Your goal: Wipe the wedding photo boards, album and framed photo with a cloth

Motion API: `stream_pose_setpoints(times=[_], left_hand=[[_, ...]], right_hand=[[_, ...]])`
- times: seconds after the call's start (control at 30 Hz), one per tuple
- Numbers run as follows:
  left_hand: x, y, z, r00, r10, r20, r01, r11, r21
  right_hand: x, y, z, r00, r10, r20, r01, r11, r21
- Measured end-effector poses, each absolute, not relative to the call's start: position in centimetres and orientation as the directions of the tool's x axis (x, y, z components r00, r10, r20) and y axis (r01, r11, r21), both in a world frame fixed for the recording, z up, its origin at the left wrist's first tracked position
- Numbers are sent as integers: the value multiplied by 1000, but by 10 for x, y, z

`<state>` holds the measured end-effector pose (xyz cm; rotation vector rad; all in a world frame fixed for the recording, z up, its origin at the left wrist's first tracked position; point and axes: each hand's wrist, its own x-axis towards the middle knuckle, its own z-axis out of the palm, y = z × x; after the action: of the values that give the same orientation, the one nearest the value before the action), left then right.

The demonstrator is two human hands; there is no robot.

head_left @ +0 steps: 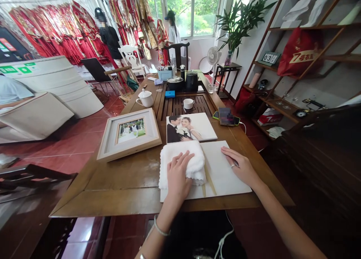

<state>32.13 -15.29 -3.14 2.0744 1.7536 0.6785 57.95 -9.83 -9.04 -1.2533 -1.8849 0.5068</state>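
Observation:
My left hand [178, 175] lies flat, fingers stretched, on a folded white towel [180, 161] that rests on the left part of a white album board [225, 172] at the near edge of the wooden table [126, 183]. My right hand [239, 166] presses flat on the board's right side, fingers apart, a ring on one finger. Just beyond the board lies a second white album [194, 127] with a wedding photo on its cover. A framed wedding photo [129, 133] lies to the left.
A phone [227, 117] on a cable lies at the right edge. A tea tray [183, 104] holds a cup [188, 103], a teapot [145, 98], kettles and a blue box. Two people stand by racks of red garments. Shelves stand on the right.

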Motion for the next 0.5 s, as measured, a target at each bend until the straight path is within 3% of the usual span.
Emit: stream_pose_setpoints(times=[0.1,0.2,0.33,0.43,0.5], left_hand=[[340,-164,-32,142,970,200,720,-239,652],[367,-171,-33,259,937,234,647,-348,678],[402,-172,-35,361,904,228,633,-417,652],[419,-170,-38,408,888,213,630,-443,638],[424,-169,-38,449,871,201,623,-466,628]], right_hand=[[581,-100,-83,-151,897,415,529,428,-733],[585,-108,-70,-54,935,349,457,334,-824],[590,-133,-51,39,999,26,207,18,-978],[589,-154,-43,115,982,-152,-30,-149,-988],[588,-164,-42,172,955,-241,-94,-228,-969]])
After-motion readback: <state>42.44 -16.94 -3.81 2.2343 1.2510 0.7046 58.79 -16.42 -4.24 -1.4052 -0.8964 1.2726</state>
